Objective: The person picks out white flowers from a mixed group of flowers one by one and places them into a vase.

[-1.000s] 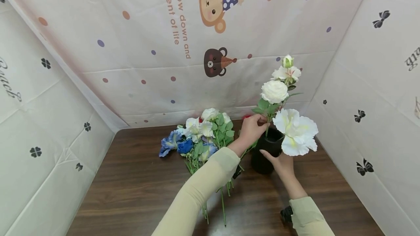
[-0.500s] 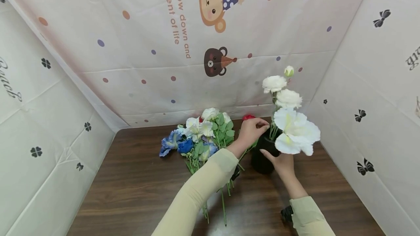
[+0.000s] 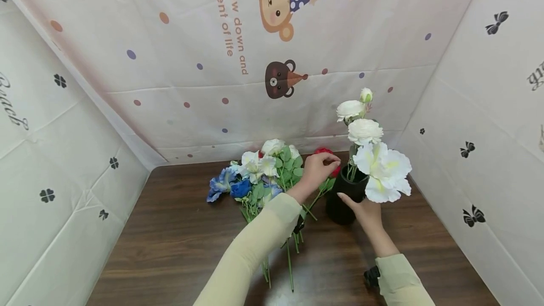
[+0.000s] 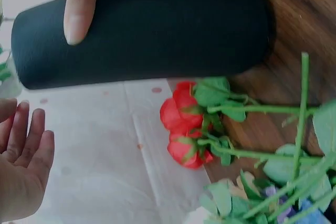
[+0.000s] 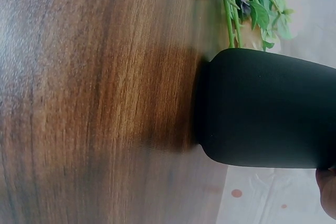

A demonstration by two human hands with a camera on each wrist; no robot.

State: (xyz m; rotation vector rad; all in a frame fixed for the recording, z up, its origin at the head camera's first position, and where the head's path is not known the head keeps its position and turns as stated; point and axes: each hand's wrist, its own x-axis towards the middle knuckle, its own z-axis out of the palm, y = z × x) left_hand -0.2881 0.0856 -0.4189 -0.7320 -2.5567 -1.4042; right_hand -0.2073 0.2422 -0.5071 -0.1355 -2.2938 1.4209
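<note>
The left hand (image 3: 316,169) has drawn back, empty, loosely curled, from white flowers (image 3: 364,131) whose stems (image 3: 351,172) vanish inside the black vase (image 3: 341,202) that the right hand (image 3: 368,214), partly hidden, grips on the table (image 3: 170,249).

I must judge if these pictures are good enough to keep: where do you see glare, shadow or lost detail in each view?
Head: mostly even light, faint sheen low on the table, the black vase nearly featureless. Left wrist: backdrop pale and soft. Right wrist: bluish glare on the table at upper left, dark shadow by the vase's base, upper right washed out.
</note>
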